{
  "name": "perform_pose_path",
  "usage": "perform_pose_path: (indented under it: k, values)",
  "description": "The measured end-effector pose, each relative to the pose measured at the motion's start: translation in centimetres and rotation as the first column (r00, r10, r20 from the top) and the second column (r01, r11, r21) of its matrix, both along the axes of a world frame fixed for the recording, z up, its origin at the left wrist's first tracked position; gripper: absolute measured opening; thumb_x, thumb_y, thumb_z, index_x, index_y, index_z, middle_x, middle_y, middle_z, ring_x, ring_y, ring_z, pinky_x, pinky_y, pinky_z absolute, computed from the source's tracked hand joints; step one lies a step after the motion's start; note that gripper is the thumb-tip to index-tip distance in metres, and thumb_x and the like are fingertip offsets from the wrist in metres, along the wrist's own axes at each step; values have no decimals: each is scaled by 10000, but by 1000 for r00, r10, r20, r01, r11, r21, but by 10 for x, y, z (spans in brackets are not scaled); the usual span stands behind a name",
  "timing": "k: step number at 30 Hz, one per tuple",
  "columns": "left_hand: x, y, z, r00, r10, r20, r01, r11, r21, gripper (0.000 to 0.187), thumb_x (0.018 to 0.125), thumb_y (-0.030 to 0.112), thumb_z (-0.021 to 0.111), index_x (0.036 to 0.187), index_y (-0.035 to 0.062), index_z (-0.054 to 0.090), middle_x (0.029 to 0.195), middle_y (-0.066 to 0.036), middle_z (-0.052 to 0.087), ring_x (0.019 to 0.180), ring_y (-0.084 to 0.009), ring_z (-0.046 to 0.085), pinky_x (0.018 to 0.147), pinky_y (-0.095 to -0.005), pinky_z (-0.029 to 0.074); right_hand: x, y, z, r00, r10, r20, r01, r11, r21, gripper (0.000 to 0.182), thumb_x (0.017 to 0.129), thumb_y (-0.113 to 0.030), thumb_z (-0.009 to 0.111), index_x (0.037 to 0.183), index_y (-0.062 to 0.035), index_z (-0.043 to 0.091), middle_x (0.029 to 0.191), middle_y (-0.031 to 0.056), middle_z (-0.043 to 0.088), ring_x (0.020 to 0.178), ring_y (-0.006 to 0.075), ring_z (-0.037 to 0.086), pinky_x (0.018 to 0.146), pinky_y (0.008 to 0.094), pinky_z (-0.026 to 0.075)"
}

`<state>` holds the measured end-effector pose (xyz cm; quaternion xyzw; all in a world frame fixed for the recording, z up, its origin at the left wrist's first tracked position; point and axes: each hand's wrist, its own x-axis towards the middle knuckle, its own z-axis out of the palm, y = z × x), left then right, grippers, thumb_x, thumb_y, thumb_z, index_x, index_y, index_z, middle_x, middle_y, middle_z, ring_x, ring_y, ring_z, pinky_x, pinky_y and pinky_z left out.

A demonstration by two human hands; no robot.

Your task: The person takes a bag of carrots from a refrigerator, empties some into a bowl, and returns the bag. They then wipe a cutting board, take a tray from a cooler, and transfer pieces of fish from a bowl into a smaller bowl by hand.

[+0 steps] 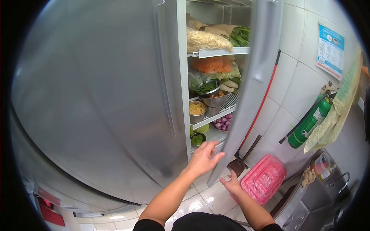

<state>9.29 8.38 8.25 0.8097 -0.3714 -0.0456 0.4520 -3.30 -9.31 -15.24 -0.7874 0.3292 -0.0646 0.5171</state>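
Left hand (203, 158) is raised w/ fingers spread, grip open and holding nothing, just at the edge of the fridge door (252, 77). Right hand (232, 183) is lower, near the door's bottom edge, fingers loosely open, also empty. Door stands partly open; shelves inside carry metal bowls (212, 96) w/ veg. Pink crate (264, 178) is on the floor beside.

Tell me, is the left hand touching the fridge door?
Touching. In the head view the left hand has its fingers laid on the edge of the open fridge door, with no gap showing between them.
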Motion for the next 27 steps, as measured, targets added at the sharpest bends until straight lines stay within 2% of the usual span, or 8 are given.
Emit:
perform_pose_path:
  k: [8,12,17,19,20,21,23,27]
  values:
    - [39,37,-36,997,65,28,-66,997,31,755,852,354,713,1450,41,376,1583,-227,154,1320,-344,451,1055,-407,412,-53,-33,-23,983,-183,-14,183,976,117,689,778,-259,801,1285,59,460,1165,193,615,1057,258,612,920,399,491]
    - [38,1,-40,961,248,122,-246,969,-27,641,856,302,702,1375,10,466,1460,-260,396,1327,-368,443,1082,-414,380,-85,-40,29,934,-348,83,331,929,167,664,748,-245,830,1227,74,499,1095,180,626,938,282,664,833,383,535]
    - [81,-121,34,967,-49,251,122,951,-285,539,869,280,682,1286,-28,534,1306,-252,548,1235,-386,514,1032,-436,416,-99,-70,13,857,-376,351,405,914,-9,460,774,-141,793,1123,43,555,902,107,636,783,185,619,670,320,516]
    - [119,-184,58,885,-13,465,113,976,-187,559,879,329,658,1283,-36,533,1300,-260,548,1219,-381,525,1030,-432,419,-103,-72,19,927,-307,215,312,950,11,687,788,-112,780,1351,66,428,1235,179,559,1084,227,567,930,349,478]
    - [140,-214,75,876,-18,481,68,994,-85,578,881,362,644,1289,-31,532,1303,-266,544,1221,-380,523,1035,-439,414,-101,-73,4,925,-175,338,289,900,-325,645,786,-163,755,1338,10,470,855,46,624,807,149,587,755,308,492]
    - [163,-242,89,867,-33,497,26,999,21,598,883,396,629,1295,-26,532,1305,-272,541,1223,-378,521,1040,-447,409,-97,-66,24,945,-281,167,287,958,-16,728,771,-136,787,1380,21,421,1233,135,560,1094,220,550,941,349,455]
    - [212,-291,103,794,136,593,-253,960,119,638,861,448,634,1313,7,537,1272,-284,561,1202,-371,545,1050,-467,398,-95,-69,19,958,-265,112,266,964,0,729,771,-135,787,1381,21,420,1233,135,560,1095,220,550,941,349,455]
    - [337,-320,137,962,140,233,-208,932,298,639,827,404,678,1319,21,537,1268,-266,570,1198,-338,541,1033,-502,385,-86,-88,10,961,-274,22,274,962,11,731,771,-134,786,1383,20,418,1234,136,560,1096,220,550,942,350,455]
